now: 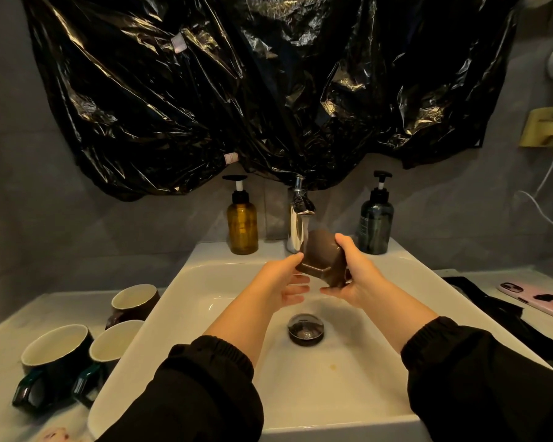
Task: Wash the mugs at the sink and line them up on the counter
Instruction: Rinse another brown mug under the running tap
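Observation:
A brown mug is held upside down over the white sink, just under the chrome tap. My right hand grips its right side, thumb on top and fingers curled beneath. My left hand touches the mug's left side near the handle with thumb and straight fingers. Three more mugs stand on the counter left of the sink: a brown one at the back and two dark ones with cream insides in front.
An amber pump bottle and a dark pump bottle flank the tap. The drain plug sits mid-basin. Black cloth and a pink phone lie on the right counter. Black plastic sheeting hangs over the wall.

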`<state>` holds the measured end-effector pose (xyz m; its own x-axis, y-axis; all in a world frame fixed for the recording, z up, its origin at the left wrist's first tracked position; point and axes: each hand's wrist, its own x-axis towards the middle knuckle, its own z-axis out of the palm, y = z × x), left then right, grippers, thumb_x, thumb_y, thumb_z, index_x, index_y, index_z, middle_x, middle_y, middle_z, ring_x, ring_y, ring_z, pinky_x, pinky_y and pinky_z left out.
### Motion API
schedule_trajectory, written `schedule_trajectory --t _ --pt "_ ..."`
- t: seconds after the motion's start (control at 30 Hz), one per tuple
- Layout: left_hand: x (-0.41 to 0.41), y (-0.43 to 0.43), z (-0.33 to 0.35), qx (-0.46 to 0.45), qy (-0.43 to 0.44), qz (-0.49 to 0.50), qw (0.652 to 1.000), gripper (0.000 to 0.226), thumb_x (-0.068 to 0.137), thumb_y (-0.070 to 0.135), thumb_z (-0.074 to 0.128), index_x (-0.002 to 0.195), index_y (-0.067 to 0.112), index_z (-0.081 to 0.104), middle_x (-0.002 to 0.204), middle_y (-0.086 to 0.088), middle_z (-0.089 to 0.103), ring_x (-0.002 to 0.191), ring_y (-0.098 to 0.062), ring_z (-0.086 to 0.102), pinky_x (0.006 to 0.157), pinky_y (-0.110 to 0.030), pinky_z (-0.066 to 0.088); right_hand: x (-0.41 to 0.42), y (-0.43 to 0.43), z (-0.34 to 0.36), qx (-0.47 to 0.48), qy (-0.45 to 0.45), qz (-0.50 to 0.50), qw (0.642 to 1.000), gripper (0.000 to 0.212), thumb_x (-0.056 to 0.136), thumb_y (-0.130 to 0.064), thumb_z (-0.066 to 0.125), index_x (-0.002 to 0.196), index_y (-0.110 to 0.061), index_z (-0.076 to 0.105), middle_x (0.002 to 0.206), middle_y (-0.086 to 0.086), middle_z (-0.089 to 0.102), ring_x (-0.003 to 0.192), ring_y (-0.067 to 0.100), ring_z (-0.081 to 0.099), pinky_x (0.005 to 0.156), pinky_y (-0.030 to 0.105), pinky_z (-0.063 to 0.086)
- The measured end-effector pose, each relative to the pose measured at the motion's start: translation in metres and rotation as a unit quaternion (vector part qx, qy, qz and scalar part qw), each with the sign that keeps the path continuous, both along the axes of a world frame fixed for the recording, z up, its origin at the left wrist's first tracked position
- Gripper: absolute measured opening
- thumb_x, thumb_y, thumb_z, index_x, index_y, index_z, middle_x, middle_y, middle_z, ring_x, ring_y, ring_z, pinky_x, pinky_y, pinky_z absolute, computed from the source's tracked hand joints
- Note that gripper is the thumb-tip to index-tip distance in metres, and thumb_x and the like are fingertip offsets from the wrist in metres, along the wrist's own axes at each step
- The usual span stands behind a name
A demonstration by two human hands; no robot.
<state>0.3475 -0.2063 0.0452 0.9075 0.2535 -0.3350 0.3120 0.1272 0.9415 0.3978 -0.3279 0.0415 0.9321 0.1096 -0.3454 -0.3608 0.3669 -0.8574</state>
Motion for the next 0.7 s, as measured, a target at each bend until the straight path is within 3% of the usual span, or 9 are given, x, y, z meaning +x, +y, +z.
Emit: schedule_trajectory --t 0.13,0.23,0.4,0.53,0.6,0.7 --pt "-0.002 -0.002 0.001 -0.044 -0.031 0.021 0.998 0.028 0.099 0.026 0.046 0.113 0.005 0.058 0.118 -0.015 0.063 0.106 -0.027 0.062 0.085 -0.037 0.051 -0.003 -0.004 0.005 -0.001 -0.014 0.033 0.999 0.060 0.081 -0.038 0.071 0.129 -0.016 0.044 0.126 0.015 0.049 0.118 0.041 0.048 0.102 0.063 0.033" --pt "-0.001 0.000 0.003 -0.046 -0.045 0.074 0.995 0.018 0.099 0.020 0.047 0.102 0.006 0.058 0.104 -0.013 0.064 0.100 -0.026 0.063 0.082 -0.035 0.053 -0.003 -0.012 0.009 0.005 -0.001 0.080 0.997 0.053 0.082 -0.041 0.070 0.123 -0.014 0.048 0.127 0.016 0.049 0.118 0.042 0.047 0.101 0.062 0.034" --pt "0.005 0.001 -0.002 0.159 -0.117 0.081 0.977 0.021 0.099 0.021 0.047 0.081 0.016 0.057 0.093 -0.009 0.062 0.091 -0.023 0.060 0.086 -0.038 0.054 -0.009 -0.016 0.010 -0.038 0.032 0.128 0.990 0.065 0.079 -0.057 0.066 0.123 -0.012 0.046 0.117 0.019 0.059 0.102 0.042 0.057 0.101 0.060 0.037" --pt "0.000 0.002 -0.004 0.263 -0.172 0.056 0.948 0.015 0.098 0.020 0.047 0.089 0.012 0.058 0.087 -0.005 0.058 0.074 -0.013 0.052 0.057 -0.019 0.043 -0.015 -0.016 0.014 -0.061 0.036 0.119 0.990 0.070 0.076 -0.058 0.069 0.126 -0.016 0.042 0.127 0.018 0.051 0.108 0.044 0.056 0.094 0.060 0.043" --pt "-0.001 0.002 -0.005 0.288 -0.195 0.045 0.937 0.013 0.098 0.020 0.047 0.093 0.013 0.057 0.087 -0.004 0.058 0.073 -0.010 0.050 0.053 -0.015 0.038 -0.019 -0.017 0.015 -0.061 0.035 0.097 0.993 0.063 0.079 -0.050 0.070 0.123 -0.015 0.043 0.125 0.017 0.049 0.105 0.041 0.056 0.094 0.059 0.045" --pt "-0.002 0.000 -0.005 0.286 -0.207 0.043 0.935 0.010 0.097 0.020 0.049 0.099 0.016 0.058 0.093 -0.002 0.060 0.084 -0.012 0.056 0.056 -0.013 0.047 -0.020 -0.019 0.014 -0.042 0.024 0.065 0.997 0.048 0.085 -0.041 0.067 0.112 -0.012 0.040 0.114 0.017 0.047 0.113 0.040 0.052 0.100 0.056 0.042"
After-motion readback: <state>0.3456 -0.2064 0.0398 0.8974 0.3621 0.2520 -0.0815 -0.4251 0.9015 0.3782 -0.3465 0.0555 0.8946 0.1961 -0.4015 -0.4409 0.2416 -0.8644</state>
